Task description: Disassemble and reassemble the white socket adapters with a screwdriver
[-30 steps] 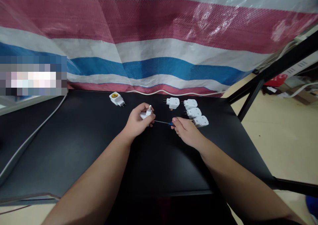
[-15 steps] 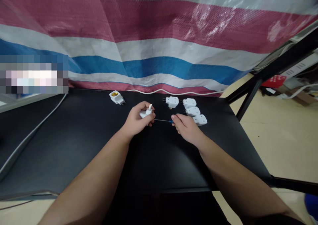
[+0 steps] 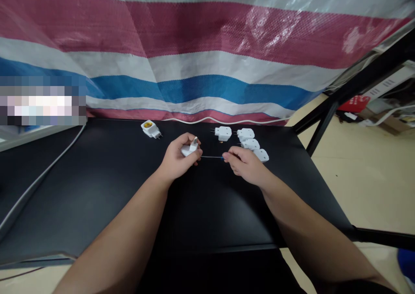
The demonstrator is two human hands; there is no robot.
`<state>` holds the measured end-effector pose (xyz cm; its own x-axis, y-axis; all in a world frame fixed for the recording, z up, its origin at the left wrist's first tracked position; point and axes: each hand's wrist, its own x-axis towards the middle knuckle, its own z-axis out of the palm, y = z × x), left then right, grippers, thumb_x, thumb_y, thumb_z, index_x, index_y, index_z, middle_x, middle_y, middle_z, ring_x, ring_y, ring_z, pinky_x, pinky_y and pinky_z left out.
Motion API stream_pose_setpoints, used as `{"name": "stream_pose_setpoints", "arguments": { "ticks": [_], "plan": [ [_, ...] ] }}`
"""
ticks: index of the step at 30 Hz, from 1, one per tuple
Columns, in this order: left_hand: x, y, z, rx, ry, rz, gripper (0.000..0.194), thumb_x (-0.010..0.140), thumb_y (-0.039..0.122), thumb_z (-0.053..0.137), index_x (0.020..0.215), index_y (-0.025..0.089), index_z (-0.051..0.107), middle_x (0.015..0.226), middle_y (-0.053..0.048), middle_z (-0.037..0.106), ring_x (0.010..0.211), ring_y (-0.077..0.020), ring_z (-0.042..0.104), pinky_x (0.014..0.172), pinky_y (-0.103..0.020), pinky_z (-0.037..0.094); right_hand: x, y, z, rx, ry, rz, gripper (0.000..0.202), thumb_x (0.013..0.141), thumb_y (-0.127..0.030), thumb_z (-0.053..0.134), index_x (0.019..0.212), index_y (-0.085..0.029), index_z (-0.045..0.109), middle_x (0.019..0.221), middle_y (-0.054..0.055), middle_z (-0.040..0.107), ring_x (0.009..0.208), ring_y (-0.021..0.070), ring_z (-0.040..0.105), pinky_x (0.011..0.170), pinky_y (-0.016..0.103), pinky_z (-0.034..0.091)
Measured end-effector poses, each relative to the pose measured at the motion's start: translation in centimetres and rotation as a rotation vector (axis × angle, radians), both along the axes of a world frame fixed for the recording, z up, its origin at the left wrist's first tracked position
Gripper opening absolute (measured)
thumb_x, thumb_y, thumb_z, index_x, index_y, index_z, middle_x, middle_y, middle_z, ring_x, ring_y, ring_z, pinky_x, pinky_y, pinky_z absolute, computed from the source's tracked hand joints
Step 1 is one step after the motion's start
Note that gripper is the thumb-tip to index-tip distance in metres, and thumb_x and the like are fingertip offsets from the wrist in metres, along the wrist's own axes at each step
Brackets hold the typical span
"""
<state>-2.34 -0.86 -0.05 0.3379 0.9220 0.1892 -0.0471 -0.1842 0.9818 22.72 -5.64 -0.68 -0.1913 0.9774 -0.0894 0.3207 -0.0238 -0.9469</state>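
My left hand [image 3: 180, 158] is closed around a white plug adapter [image 3: 187, 150], with its prongs pointing up. In my right hand [image 3: 241, 163] is a screwdriver [image 3: 211, 157] with a blue handle, mostly covered by my fingers. Its thin metal shaft runs level to the left and reaches the adapter's side at my left fingers, which hide the tip. Just beyond my right hand lie several white plug adapters, among them one on its own [image 3: 223, 133] and a group with a front one [image 3: 261, 155]. Another adapter with a yellow round inside [image 3: 151, 129] lies back left.
The black table [image 3: 97, 190] carries everything. A white cable [image 3: 207, 120] runs along its back edge, below a striped plastic sheet [image 3: 194, 65]. At the left, a grey cable [image 3: 45, 175] crosses the top. A black metal frame [image 3: 327, 112] stands at the right.
Both hands hold nearly the same place, the screwdriver still against the adapter. My right fingers have turned slightly on the handle, covering more of the blue. The view has shifted a little.
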Motion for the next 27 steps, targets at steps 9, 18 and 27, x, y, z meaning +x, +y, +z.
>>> {"name": "stream_pose_setpoints", "arguments": {
  "ticks": [9, 18, 27],
  "plan": [
    [1.3, -0.8, 0.9, 0.169, 0.097, 0.113, 0.021, 0.088, 0.03, 0.078, 0.1, 0.019, 0.065, 0.085, -0.002, 0.069, 0.066, -0.0131, 0.065, 0.061, -0.024, 0.053, 0.7, 0.3, 0.1, -0.036, -0.043, -0.037, 0.057, 0.104, -0.072, 0.052, 0.078, -0.022, 0.058, 0.062, -0.002, 0.051, 0.051, 0.011, 0.041, 0.049, 0.028, 0.032],
    [0.5, -1.4, 1.9, -0.051, 0.051, -0.04, 0.029, 0.081, 0.031, 0.085, 0.1, 0.019, 0.066, 0.084, -0.002, 0.069, 0.066, -0.0162, 0.07, 0.057, -0.027, 0.061, 0.8, -1.4, 3.5, 0.173, -0.154, 0.099, 0.022, 0.102, -0.041, 0.068, 0.097, -0.025, 0.054, 0.074, -0.005, 0.055, 0.065, 0.0136, 0.051, 0.063, 0.03, 0.041],
    [1.2, -2.5, 2.2, -0.54, -0.25, 0.043, 0.026, 0.078, 0.03, 0.081, 0.097, 0.017, 0.068, 0.08, -0.002, 0.07, 0.065, -0.0164, 0.072, 0.049, -0.023, 0.059, 0.3, -2.0, 2.0, 0.505, -0.211, -0.077, 0.015, 0.101, -0.03, 0.069, 0.116, -0.025, 0.07, 0.1, 0.005, 0.074, 0.088, 0.0205, 0.072, 0.079, 0.036, 0.056]
  ]
}}
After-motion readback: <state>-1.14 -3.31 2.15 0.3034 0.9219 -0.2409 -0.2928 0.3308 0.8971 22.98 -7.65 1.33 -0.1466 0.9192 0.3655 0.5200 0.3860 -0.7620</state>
